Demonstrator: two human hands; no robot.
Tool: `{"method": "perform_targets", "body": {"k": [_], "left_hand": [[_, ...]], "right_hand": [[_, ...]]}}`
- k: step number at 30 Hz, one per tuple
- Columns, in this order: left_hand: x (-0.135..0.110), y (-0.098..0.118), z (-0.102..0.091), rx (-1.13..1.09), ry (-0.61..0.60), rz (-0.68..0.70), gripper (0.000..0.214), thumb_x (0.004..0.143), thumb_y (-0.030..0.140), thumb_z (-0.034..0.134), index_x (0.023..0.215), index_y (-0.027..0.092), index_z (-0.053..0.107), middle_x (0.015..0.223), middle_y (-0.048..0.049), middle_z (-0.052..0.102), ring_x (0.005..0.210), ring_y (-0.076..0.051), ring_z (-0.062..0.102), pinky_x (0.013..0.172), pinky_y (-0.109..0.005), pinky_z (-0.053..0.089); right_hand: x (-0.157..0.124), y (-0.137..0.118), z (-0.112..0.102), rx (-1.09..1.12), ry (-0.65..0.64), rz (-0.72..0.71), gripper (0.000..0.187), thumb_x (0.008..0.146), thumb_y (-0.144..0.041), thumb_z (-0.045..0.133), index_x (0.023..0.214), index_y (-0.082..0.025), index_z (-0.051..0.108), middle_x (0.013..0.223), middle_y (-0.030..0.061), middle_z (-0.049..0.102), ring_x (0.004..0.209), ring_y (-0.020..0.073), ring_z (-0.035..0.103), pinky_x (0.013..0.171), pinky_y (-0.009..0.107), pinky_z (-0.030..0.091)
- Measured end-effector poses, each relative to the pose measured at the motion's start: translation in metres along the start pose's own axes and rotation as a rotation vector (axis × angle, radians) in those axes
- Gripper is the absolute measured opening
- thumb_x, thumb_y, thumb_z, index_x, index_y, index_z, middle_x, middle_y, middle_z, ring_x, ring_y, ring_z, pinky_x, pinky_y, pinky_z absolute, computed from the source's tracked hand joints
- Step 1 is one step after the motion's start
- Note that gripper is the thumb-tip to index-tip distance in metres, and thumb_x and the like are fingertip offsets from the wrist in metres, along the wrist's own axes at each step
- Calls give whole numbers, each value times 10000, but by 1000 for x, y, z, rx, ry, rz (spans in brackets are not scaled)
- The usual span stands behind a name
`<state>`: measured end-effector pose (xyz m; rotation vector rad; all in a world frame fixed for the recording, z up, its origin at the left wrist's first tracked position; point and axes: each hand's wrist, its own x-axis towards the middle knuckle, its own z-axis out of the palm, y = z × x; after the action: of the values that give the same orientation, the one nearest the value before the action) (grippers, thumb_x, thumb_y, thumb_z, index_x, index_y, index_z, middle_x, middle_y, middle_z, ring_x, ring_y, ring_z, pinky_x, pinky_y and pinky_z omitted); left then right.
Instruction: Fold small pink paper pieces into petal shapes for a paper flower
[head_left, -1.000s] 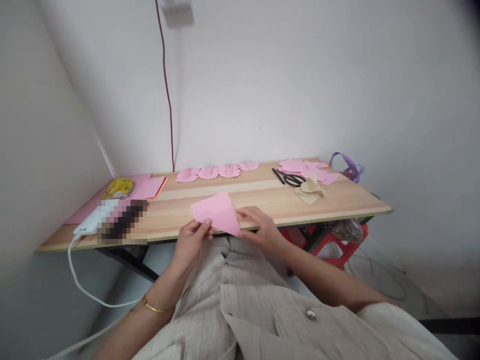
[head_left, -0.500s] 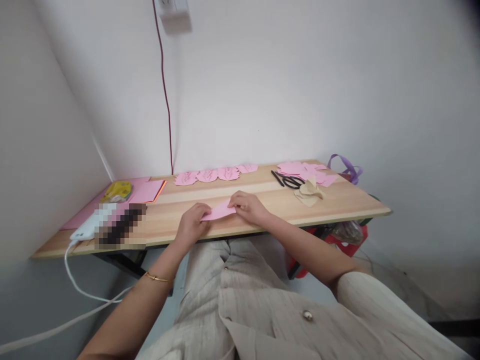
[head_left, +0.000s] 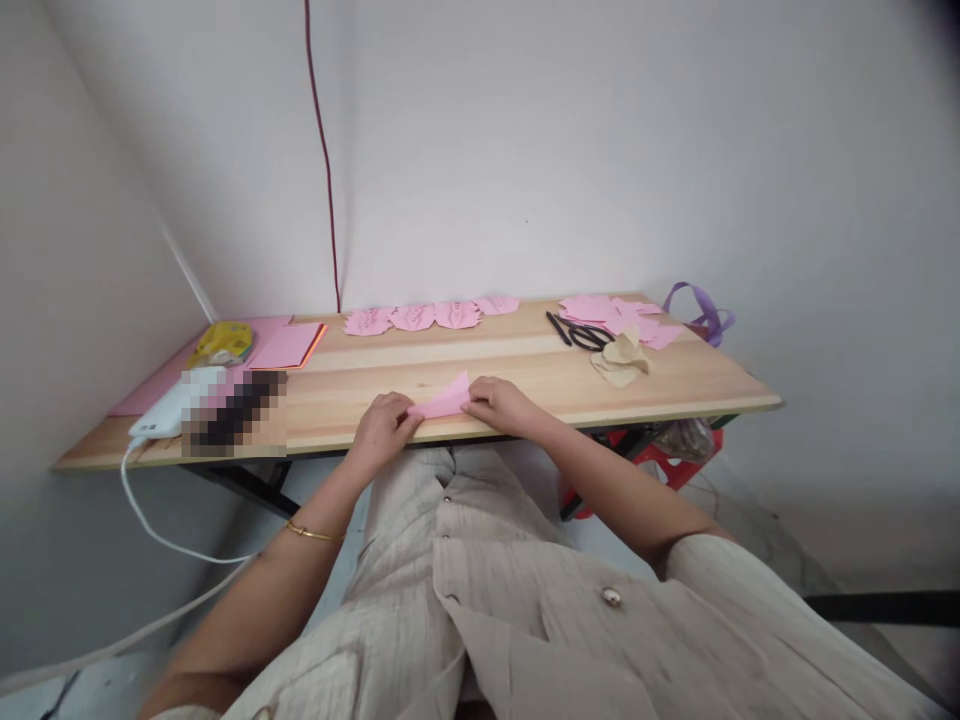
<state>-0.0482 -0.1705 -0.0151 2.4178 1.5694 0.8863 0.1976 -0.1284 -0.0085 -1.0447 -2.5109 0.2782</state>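
A small piece of pink paper (head_left: 444, 402) lies near the front edge of the wooden table, with a fold along it and a pointed flap raised at its far right. My left hand (head_left: 382, 428) pinches its left end, fingers closed. At the right end, my right hand (head_left: 499, 404) grips the paper between thumb and fingers. Beyond my hands, several cut pink paper shapes (head_left: 414, 318) with drawn or cut marks lie in a row along the wall.
Scissors with black handles (head_left: 591, 336), a black pen (head_left: 558, 328), crumpled tan paper (head_left: 621, 360) and pink scraps (head_left: 615, 312) lie at the right. On the left are pink sheets (head_left: 285, 346), a yellow packet (head_left: 221, 342) and a white device (head_left: 169, 405) with a cable.
The pink paper, flatter before, now has a flap standing up at its right side. Both hands still hold its ends. The camera view has tilted, so the table's back edge appears higher.
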Motion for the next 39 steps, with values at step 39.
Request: {"method": "perform_targets", "body": {"k": [39], "left_hand": [[28,-3,-8,83,-167,-94,262,721,290,597,499,177,518,693,-52,588,745,-184,542,717,-307,410]], "right_hand": [[10,-9,3,-5,-25,232,192,860,-278,546,721,-148,574,956,87,573,809,151,542,773,261,411]]}}
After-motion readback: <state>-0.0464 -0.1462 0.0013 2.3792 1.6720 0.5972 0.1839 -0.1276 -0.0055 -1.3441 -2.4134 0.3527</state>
